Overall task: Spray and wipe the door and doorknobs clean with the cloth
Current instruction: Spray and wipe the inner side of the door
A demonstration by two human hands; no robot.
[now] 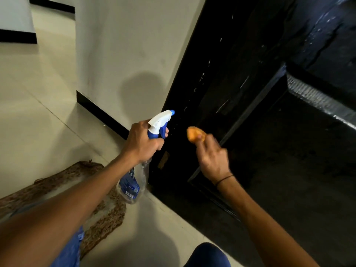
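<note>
Left hand (143, 140) wrapped round the neck of the spray bottle (154, 143), fingers curled at the blue trigger. Nozzle points up and forward, away from the wrist, at the near edge of the black door (240, 78). Bottle body hangs down below the fist, clear and tilted back toward the forearm.

Right hand (211, 156) holds the orange cloth (195, 134) bunched at its fingertips; fingers curled on it, a little blurred. Cloth sits at the far end of this hand, close to the door's lower panel. Contact with the wood cannot be told.

Key relation: door surface lies directly ahead of both hands, running up and to the right from them. Nozzle tip lies just left of the cloth and slightly beyond it. The cloth hand looks nearer the recessed panel; the bottle hand nearer the door's edge by the wall (125, 45).

White flecks, perhaps spray droplets, show on the door above both hands. No doorknob in view.

Judgement: lower door is the patch in hand. Next pass likely needs the cloth pressed flat and swept along the panel.
</note>
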